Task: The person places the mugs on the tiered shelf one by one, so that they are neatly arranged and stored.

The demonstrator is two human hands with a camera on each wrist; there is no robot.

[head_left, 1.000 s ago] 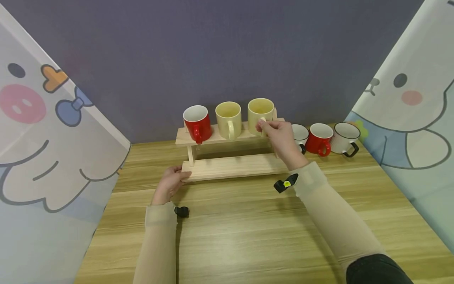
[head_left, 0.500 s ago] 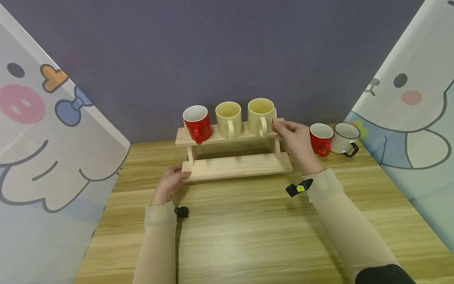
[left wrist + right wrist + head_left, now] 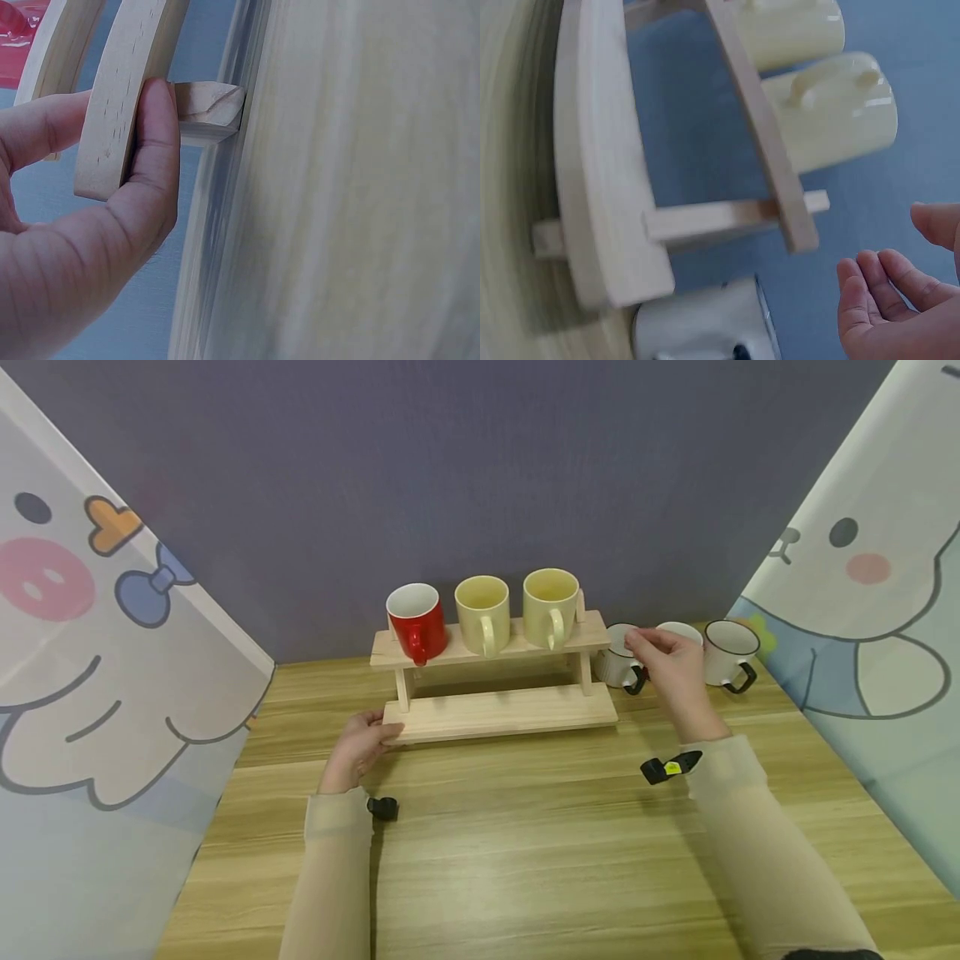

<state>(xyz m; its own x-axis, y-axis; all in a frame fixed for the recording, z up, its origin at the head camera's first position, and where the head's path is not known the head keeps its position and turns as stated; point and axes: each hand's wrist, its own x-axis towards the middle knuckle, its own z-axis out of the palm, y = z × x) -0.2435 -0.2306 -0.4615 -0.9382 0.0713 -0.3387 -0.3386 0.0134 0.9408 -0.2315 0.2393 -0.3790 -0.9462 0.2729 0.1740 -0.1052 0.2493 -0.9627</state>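
Note:
My left hand [image 3: 356,747] pinches the left end of a two-tier wooden shelf rack [image 3: 501,714], at its lower board. In the left wrist view, the board [image 3: 124,105] lies between thumb and fingers. On the upper tier stand a red mug [image 3: 423,631], a yellow mug [image 3: 477,606] and another yellow mug [image 3: 546,602], handles toward me. Holding nothing, my right hand [image 3: 678,681] is right of the rack, over the mugs on the table. In the right wrist view its fingers [image 3: 862,300] are loosely bent, thumb apart.
Right of the rack on the table stand a white mug [image 3: 613,668] with black rim and handle, a second red mug whose white inside [image 3: 684,629] shows behind my hand, and another black-rimmed white mug [image 3: 723,660]. A dark wall [image 3: 480,468] rises behind.
My right hand has let go of the right yellow mug's handle and moved right, past the rack's end, over the mugs on the table. The left hand keeps its place on the rack.

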